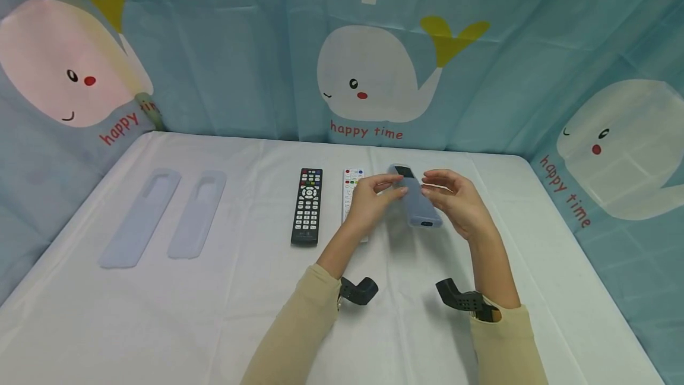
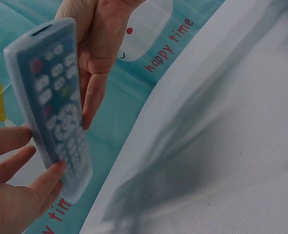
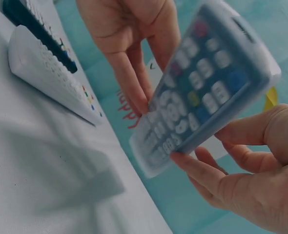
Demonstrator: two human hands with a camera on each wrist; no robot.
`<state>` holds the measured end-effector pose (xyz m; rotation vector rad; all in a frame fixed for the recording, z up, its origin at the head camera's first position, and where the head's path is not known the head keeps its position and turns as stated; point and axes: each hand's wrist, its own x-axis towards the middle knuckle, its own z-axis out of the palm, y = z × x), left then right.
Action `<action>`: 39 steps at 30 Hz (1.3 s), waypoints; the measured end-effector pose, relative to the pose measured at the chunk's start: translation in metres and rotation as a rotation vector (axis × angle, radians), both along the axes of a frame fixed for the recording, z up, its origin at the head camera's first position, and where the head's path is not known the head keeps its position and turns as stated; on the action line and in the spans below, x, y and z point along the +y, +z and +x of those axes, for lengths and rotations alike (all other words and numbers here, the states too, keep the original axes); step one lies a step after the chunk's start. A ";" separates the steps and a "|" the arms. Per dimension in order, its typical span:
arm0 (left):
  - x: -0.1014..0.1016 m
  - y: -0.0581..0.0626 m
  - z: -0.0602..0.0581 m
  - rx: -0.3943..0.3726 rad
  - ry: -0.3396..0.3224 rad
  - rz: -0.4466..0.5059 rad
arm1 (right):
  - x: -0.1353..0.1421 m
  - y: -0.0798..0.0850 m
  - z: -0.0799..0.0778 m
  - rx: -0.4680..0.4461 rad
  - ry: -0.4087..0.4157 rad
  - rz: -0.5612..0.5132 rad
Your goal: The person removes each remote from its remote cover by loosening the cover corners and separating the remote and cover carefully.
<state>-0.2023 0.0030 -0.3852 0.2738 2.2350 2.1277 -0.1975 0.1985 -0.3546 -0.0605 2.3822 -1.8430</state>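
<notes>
A remote control in a translucent silicone cover (image 1: 419, 202) is held above the table, its buttons facing down and its back up. Through the cover, blurred buttons (image 3: 172, 114) show in both wrist views. The left hand (image 1: 371, 198) pinches one long edge between thumb and fingers. On the opposite edge, the right hand (image 1: 456, 198) pinches with its thumb and fingertips. Dark plastic shows through a cutout in the cover's back at the far end. Partly behind the left hand lies a white remote control (image 1: 350, 189).
A black remote control (image 1: 307, 207) lies left of the white one. Farther left are two flat, empty translucent covers, a larger cover (image 1: 140, 218) and a smaller cover (image 1: 198, 215). A white cloth (image 1: 256, 325) covers the table. Behind it hangs a blue whale-print curtain (image 1: 240, 64).
</notes>
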 end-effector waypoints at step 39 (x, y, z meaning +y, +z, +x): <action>0.002 -0.001 0.000 -0.014 0.027 -0.034 | -0.010 -0.003 -0.002 -0.007 -0.019 0.083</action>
